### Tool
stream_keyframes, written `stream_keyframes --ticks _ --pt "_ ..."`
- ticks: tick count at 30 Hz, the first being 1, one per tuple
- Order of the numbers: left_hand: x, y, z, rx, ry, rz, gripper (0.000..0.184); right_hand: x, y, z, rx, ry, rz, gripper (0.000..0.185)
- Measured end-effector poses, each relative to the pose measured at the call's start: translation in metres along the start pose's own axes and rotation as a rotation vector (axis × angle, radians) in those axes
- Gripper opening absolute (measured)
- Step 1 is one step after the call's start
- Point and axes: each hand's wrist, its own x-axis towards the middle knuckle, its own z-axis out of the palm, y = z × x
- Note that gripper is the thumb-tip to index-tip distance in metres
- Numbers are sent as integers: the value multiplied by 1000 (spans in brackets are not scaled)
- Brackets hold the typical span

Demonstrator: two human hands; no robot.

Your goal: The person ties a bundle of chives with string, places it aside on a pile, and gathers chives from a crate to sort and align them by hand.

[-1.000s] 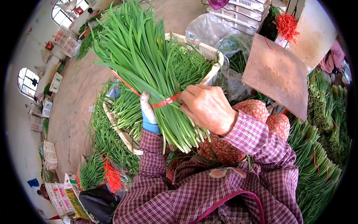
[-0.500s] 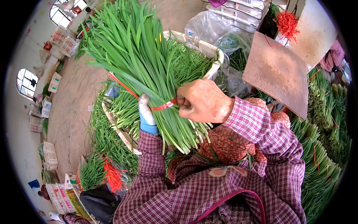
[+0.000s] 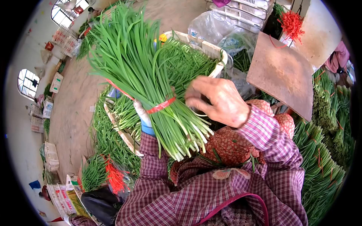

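A large bunch of green leafy stalks slants across the middle, its pale cut ends toward my lap. A red tie crosses the bunch near its lower part, and a loose red end sticks out at the left. My left hand, in a white and blue covering, grips the bunch from beneath, mostly hidden. To the right of the tie, my bare right hand hovers apart from the bunch, its fingers curled and blurred. Behind the bunch is a white basket heaped with more green stalks.
A brown board stands at the right, below a bundle of red ties. Tied green bunches are stacked at far right. More red ties lie at lower left. White crates are stacked at the top.
My right hand has let go of the red tie and moved off to the right. The bunch has turned slightly in my left hand, which has shifted a little left.
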Motion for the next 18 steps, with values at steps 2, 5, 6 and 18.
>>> stream_keyframes --ticks 2,5,6,18 --pt "-3 -7 -5 -14 88 56 94 9 0 10 -19 88 -69 13" --pt "-4 -10 -10 37 137 83 75 16 4 25 -84 123 -180 14" --pt "-5 -13 -4 39 159 81 74 17 6 27 -157 122 -263 15" --pt "-3 -16 7 0 125 78 64 32 25 29 -516 182 -582 23"
